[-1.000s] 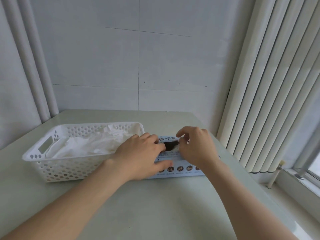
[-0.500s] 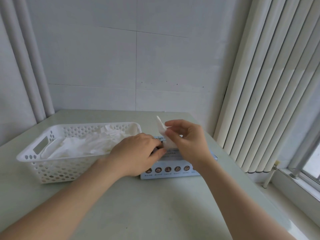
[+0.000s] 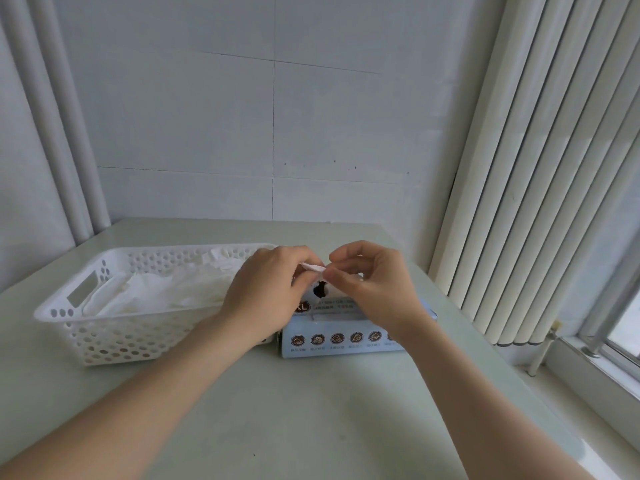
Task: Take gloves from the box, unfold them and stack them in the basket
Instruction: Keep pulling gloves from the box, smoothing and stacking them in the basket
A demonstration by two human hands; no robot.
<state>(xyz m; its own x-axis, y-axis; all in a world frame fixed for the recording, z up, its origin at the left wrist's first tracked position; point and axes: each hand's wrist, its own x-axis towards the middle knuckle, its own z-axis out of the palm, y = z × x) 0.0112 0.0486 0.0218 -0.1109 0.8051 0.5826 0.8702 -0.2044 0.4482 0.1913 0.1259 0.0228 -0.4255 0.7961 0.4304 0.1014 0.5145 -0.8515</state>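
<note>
Several unfolded gloves [image 3: 166, 294] already lie in a loose pile inside the white basket [image 3: 114, 336], just to the outer side of the left hand [image 3: 266, 294]; that share of the task is judged done. One further glove [image 3: 313, 267], a small folded white piece, is raised above the box [image 3: 339, 341] and pinched at its two ends, one end between thumb and fingertips of the left hand, the other in those of the right hand [image 3: 372, 289]; both hands are curled closed on it. The dark opening of the box shows just beneath the meeting fingertips. Step in hand, as judged: opening out the fold. Left to do: spread this glove, carry it past the left hand onto the pile, then repeat; how many gloves the box holds cannot be told
</note>
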